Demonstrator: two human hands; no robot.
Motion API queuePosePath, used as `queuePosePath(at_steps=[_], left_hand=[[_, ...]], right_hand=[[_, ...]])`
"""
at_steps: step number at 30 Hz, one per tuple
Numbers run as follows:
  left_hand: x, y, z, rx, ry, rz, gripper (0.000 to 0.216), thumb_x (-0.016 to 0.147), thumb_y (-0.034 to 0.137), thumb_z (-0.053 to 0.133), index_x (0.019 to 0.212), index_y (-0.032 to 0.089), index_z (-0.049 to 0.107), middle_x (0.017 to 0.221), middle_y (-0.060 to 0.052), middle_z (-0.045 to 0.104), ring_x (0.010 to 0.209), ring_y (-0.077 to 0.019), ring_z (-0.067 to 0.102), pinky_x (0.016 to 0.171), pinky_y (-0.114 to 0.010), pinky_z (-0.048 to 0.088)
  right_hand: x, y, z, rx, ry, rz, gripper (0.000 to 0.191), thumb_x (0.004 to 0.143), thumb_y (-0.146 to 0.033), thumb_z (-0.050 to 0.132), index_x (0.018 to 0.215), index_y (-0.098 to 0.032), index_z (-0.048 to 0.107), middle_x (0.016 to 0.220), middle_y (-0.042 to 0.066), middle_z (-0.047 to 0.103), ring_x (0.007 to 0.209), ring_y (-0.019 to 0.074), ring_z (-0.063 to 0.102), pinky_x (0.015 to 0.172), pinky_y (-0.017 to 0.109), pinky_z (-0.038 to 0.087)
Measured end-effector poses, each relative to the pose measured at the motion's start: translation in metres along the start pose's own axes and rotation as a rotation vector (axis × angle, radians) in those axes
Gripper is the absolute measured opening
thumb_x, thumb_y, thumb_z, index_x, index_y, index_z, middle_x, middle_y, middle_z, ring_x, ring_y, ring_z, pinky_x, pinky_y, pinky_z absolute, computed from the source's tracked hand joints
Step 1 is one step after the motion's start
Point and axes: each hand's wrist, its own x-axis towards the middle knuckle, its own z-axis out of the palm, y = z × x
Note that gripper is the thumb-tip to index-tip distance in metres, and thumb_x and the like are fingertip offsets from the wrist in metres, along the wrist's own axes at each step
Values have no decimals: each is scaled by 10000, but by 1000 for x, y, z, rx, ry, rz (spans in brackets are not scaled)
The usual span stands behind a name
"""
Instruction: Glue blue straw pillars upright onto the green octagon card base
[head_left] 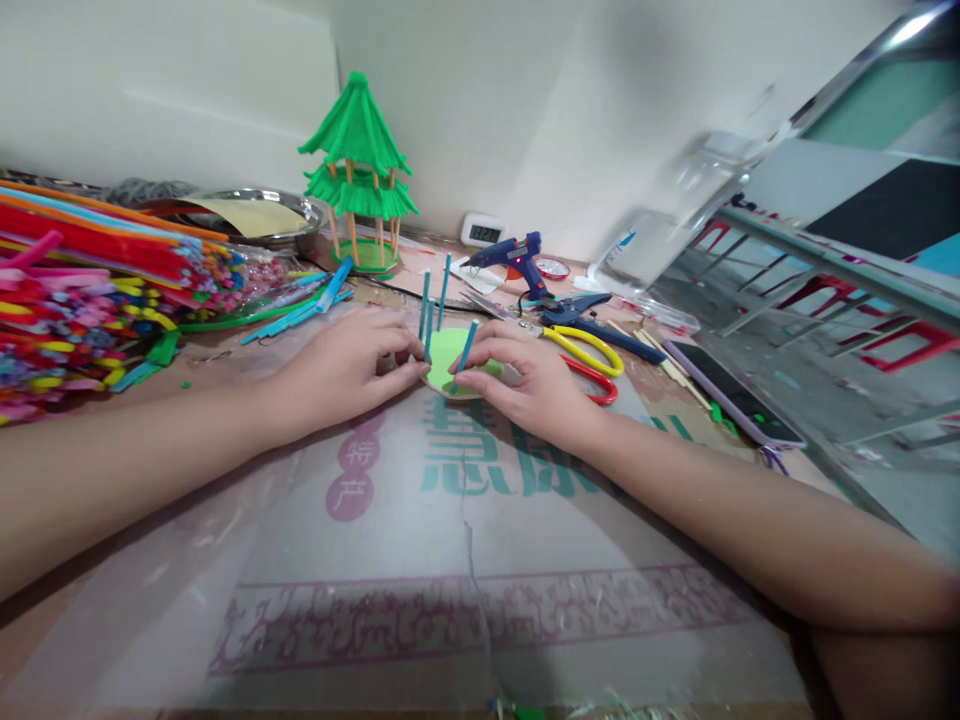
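Observation:
A round light-green base (pixel 448 352) lies on the printed sheet between my hands. Several thin blue sticks stand upright along its edge, among them a back stick (pixel 444 290). My right hand (pixel 529 375) pinches a blue stick (pixel 466 345) between thumb and fingertips at the right front of the base; its foot is partly hidden by the fingers. My left hand (pixel 367 360) is closed at the left rim, thumb and index finger together beside another blue stick (pixel 427 330). Whether those fingers grip the stick or the rim is hard to make out.
Behind stands a green two-tiered pavilion model (pixel 358 150). A blue glue gun (pixel 517 260), scissors (pixel 585 350), pliers (pixel 607 325) and a phone (pixel 731 390) lie to the right. Bundles of colourful pipe cleaners (pixel 90 300) fill the left. A small digital clock (pixel 481 231) sits by the wall.

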Motion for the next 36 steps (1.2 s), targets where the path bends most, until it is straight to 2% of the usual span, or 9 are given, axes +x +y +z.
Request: queuePosePath(at_steps=[15,27,32,36], left_hand=[[0,-1,1,-9,-3,4,273,999,395,530,893,198,687,922,-79,697,943,-257,645,858,-387,465],[0,-3,2,-16,5,14,285,1001,397,537,878,188,687,906,-78,694,927,-256,639,846,-378,460],[0,-2,2,-20,18,26,277,1004,392,542,874,192,682,881,-65,682,899,-243,637,829,-366,452],[0,-2,2,-17,17,29,272,1002,384,543,871,188,678,884,-69,681,904,-247,637,833,-371,454]], right_hand=[[1,-4,-2,-20,-61,13,105,958,-270,698,882,-198,695,936,40,690,903,187,644,826,335,504],[1,-5,-2,-24,-55,-3,117,964,-265,692,876,-189,708,924,46,697,899,187,649,834,337,512],[0,-5,-2,-30,-55,-16,142,976,-324,687,953,-189,726,976,63,716,931,197,661,849,349,520],[1,-4,-1,-21,-51,-31,129,978,-296,680,904,-196,716,938,45,710,911,189,655,838,342,516]])
